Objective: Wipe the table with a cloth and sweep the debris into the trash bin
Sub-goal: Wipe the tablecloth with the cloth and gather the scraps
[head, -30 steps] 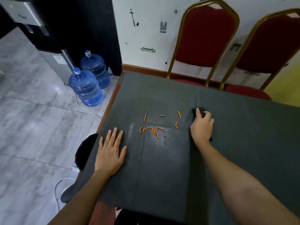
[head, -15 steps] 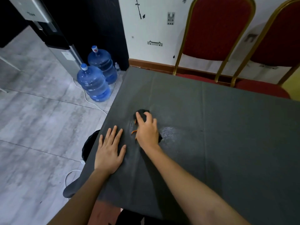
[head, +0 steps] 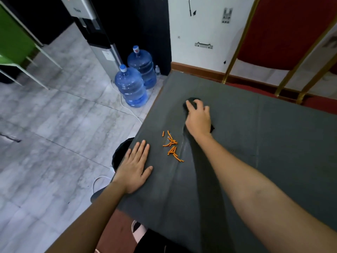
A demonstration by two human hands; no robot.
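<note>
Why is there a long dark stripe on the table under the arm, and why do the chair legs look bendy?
In the head view, the stripe is the shadow of the right arm, running along the table up to the right hand on the dark cloth; light comes from above. The wide-angle lens curves the chair frame near the picture's edge. The orange bits look sharp.

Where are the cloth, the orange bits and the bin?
cloth (head: pixel 193 101), head view, dark top edge past the fingers.
orange bits (head: pixel 172 146), head view, middle of the pile.
bin (head: pixel 119 155), head view, black rim below the table edge.
</note>
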